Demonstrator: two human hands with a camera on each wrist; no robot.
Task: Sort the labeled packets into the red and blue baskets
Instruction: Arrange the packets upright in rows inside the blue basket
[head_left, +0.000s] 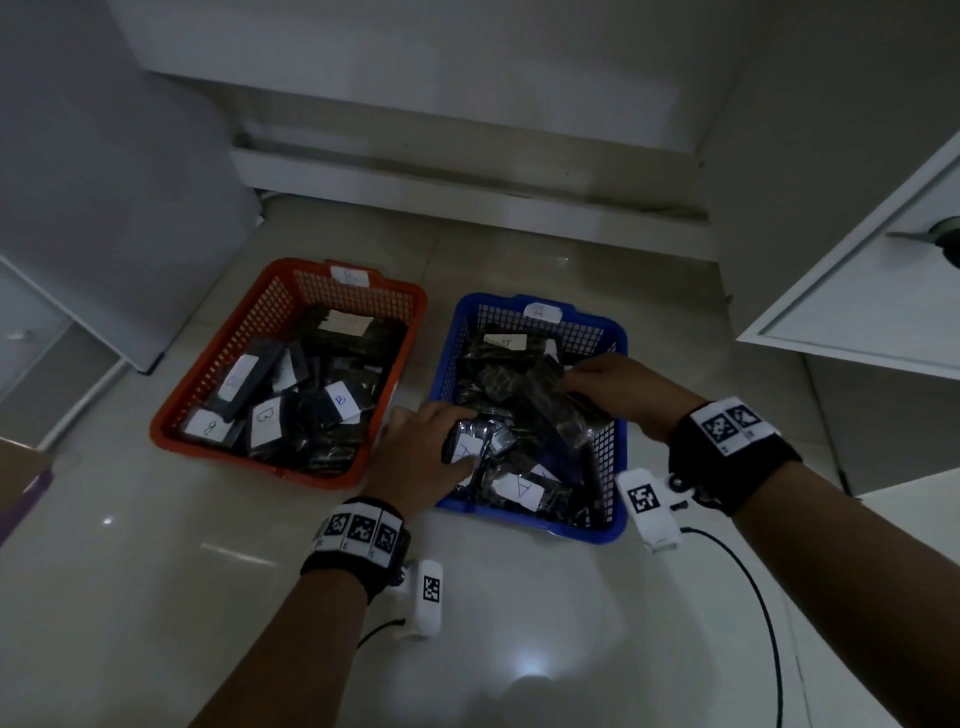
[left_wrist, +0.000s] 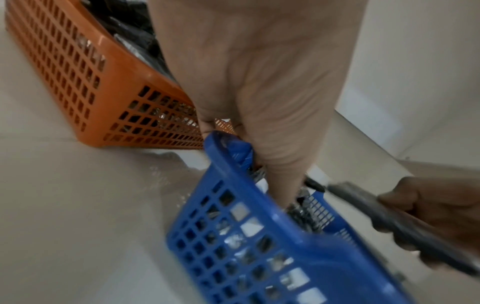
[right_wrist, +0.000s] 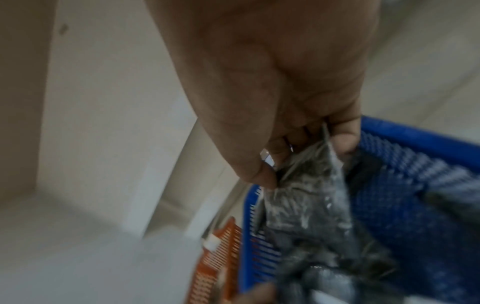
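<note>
Left hand (head_left: 421, 452) curls round a dark A-labelled packet (head_left: 475, 441) at the blue basket's (head_left: 618, 457) near-left corner, its long axis running roughly across toward the right. Right hand (head_left: 618, 387) pinches a crinkly dark packet (right_wrist: 306, 195) by its top edge, deeper inside. The red basket (head_left: 171, 431) sits just beside, left. Both packets hang over blue; a release looks likeliest.

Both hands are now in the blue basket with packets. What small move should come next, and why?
Probably let go of both packets there. The left hand grips a packet marked A and the right hand pinches a dark packet, its label hidden. The blue basket carries an A tag, so at least the left packet belongs here.
</note>
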